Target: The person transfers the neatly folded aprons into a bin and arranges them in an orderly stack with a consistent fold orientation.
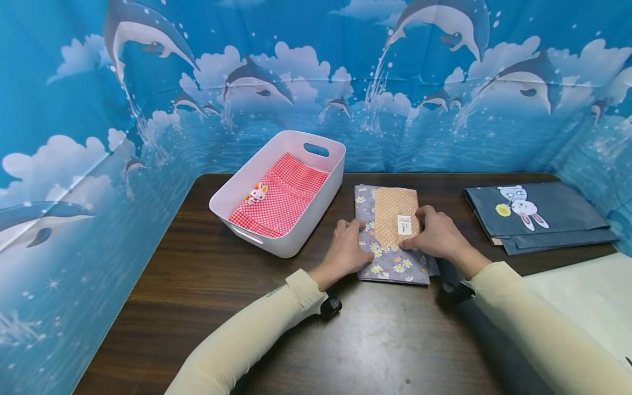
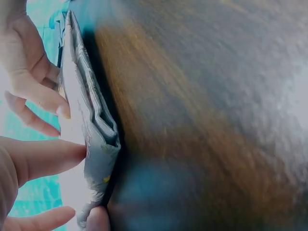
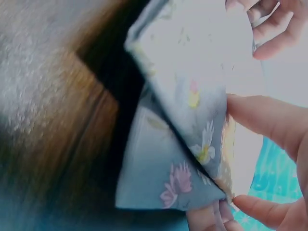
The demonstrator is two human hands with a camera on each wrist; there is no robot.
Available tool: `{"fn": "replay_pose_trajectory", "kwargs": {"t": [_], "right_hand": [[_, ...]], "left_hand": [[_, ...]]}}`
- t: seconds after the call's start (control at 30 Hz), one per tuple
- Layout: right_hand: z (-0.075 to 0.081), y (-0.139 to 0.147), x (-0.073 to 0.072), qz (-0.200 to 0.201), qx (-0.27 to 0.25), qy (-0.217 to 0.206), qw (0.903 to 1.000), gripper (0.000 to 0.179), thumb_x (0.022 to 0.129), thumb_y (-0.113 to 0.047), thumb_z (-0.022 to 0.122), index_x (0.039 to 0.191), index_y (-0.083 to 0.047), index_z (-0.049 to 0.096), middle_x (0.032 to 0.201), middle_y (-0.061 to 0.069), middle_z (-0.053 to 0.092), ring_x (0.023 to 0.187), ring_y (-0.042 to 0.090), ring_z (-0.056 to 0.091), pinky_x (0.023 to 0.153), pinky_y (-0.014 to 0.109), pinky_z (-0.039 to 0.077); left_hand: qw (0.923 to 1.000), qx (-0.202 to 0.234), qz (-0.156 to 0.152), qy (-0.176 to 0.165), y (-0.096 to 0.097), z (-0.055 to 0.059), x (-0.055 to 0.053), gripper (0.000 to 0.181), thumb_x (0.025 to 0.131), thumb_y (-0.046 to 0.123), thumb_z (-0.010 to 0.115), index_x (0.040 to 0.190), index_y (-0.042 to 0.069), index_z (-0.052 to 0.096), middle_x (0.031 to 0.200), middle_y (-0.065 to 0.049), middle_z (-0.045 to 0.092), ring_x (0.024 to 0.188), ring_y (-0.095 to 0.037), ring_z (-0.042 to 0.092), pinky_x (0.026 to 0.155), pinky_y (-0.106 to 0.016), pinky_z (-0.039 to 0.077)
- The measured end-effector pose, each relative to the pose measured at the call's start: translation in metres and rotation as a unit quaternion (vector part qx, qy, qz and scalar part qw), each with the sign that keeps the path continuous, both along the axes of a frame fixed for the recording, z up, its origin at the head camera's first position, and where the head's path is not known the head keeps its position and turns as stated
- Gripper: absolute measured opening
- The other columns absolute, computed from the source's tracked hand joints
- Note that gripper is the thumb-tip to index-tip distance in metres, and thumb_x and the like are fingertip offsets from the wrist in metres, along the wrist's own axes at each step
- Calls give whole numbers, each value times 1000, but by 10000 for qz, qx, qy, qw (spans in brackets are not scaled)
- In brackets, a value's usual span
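A folded grey cloth with daisies and a tan dotted panel (image 1: 390,219) lies on the table in the head view, a small white label on the panel. My left hand (image 1: 345,247) pinches its left edge, thumb on top. In the left wrist view, a fingertip of that hand reaches under the stacked layers of the folded cloth (image 2: 98,163). On the opposite edge my right hand (image 1: 439,233) grips the cloth, its thumb near the label. The right wrist view shows fingers tucked under a corner of the cloth (image 3: 168,159), where a lower layer sticks out.
Left of the cloth stands a white plastic basket (image 1: 316,219) holding a folded red checked cloth (image 1: 281,200) with a rabbit patch. A folded dark blue-grey cloth (image 1: 568,211) with a rabbit print lies at right. Pale material (image 1: 592,307) covers the right corner. A dolphin-print curtain (image 1: 306,109) hangs behind.
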State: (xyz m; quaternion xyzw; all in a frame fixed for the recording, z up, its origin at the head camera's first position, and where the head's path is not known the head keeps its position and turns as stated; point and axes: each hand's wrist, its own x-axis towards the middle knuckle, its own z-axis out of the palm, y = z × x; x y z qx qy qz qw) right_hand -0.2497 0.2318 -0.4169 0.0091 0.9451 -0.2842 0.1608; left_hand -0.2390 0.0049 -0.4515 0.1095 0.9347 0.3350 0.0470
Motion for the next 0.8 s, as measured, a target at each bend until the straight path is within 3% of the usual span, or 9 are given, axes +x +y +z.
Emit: {"fn": "replay_pose_trajectory", "kwargs": {"t": [0.07,0.13,0.2,0.27,0.33,0.43,0.6,0.67,0.8], "right_hand": [[0,-2,-1,20,-35,-21,10000,99,87,-39,87,162,1,36,146,34,54,131,48,53,107,65,49],[1,-4,-1,43,-63,-43,10000,97,88,-37,87,165,-6,38,149,35,53,136,50,51,110,67,47],[1,-5,-1,49,-98,-76,9999,93,89,-34,86,166,-11,40,154,35,51,141,51,49,113,68,45],[2,-7,-1,17,-146,-110,9998,89,90,-31,85,166,-14,41,159,34,46,146,52,45,115,69,43],[3,-8,-1,32,-181,-108,9998,87,91,-27,84,165,-14,42,165,33,41,150,53,41,117,70,42],[3,-11,-1,85,-269,-138,9995,85,91,-21,82,165,-13,42,168,33,37,152,53,38,116,69,43],[2,-15,0,124,-318,-115,9994,85,90,-14,81,165,-12,42,166,33,39,150,53,41,114,68,45],[1,-16,1,131,-295,-13,9995,85,89,-13,82,164,-11,41,161,35,43,143,52,47,109,66,48],[2,-20,3,104,-212,228,9995,86,88,-12,83,162,-9,41,146,36,50,122,46,54,95,59,53]], "left_hand": [[9999,61,92,11,0,-7,-2,63,78,14,86,135,4,62,128,-23,57,110,-32,58,93,-41,56],[9995,249,121,-132,-1,2,1,63,78,12,87,135,4,62,128,-23,58,111,-32,58,94,-42,56],[9990,412,138,-141,-2,2,2,62,78,10,86,134,3,62,123,-22,60,110,-32,56,93,-42,55],[9979,612,104,-173,-4,13,7,61,78,10,87,134,3,63,115,-18,62,107,-30,55,90,-41,53],[9978,637,114,-131,-4,12,6,60,78,10,87,133,4,64,107,-14,61,102,-28,54,85,-39,50],[9979,624,168,-26,-3,3,1,60,75,9,87,131,7,66,100,-11,60,96,-26,54,80,-37,47],[9976,603,348,-48,1,-18,-9,65,70,7,89,132,10,68,116,-16,64,107,-32,60,93,-44,51],[9976,585,376,19,3,-27,-12,68,68,5,88,133,11,68,122,-15,63,111,-34,61,96,-45,53],[9983,375,286,352,5,-42,-17,71,66,2,81,135,14,68,125,-10,62,103,-28,63,82,-40,55]]}}
